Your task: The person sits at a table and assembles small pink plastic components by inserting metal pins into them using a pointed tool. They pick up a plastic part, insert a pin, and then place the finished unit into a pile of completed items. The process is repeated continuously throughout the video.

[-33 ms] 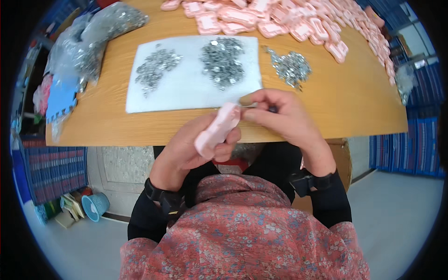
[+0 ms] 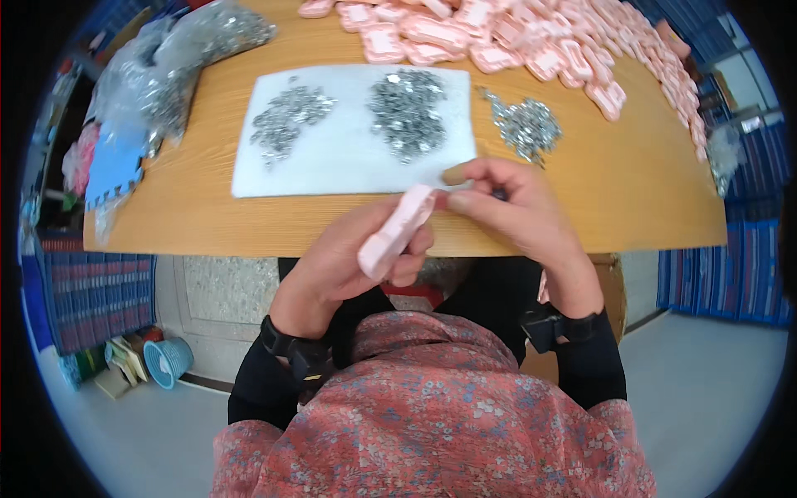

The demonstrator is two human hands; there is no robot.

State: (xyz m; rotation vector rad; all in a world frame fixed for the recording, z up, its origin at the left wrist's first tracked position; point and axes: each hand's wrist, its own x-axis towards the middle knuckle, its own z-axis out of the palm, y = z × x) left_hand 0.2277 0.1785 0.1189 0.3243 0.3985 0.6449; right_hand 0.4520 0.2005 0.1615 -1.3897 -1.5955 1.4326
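My left hand (image 2: 328, 257) is closed around a long pink plastic piece (image 2: 396, 235), held tilted above the front edge of the table. Its upper end meets the fingertips of my right hand (image 2: 519, 203). Thumb and forefinger of that hand are pinched together, with a finger covering on one tip. A small dark end (image 2: 499, 193) pokes out among the right fingers; what it belongs to is hidden. Just beyond the hands lies a white foam sheet (image 2: 332, 178) bearing a smaller pile of shiny silver bits (image 2: 290, 120) and a denser silver pile (image 2: 408, 116).
Another heap of silver bits (image 2: 528, 129) sits on the wooden table (image 2: 639, 183), right of the sheet. Many similar pink pieces (image 2: 498, 37) cover the far side. Clear bags of silver bits (image 2: 178, 66) and a blue foam mat (image 2: 114, 170) occupy the left end.
Both hands and the pink piece have shifted slightly to the right in the view, as have the sheet and piles. Each hand keeps its grip.
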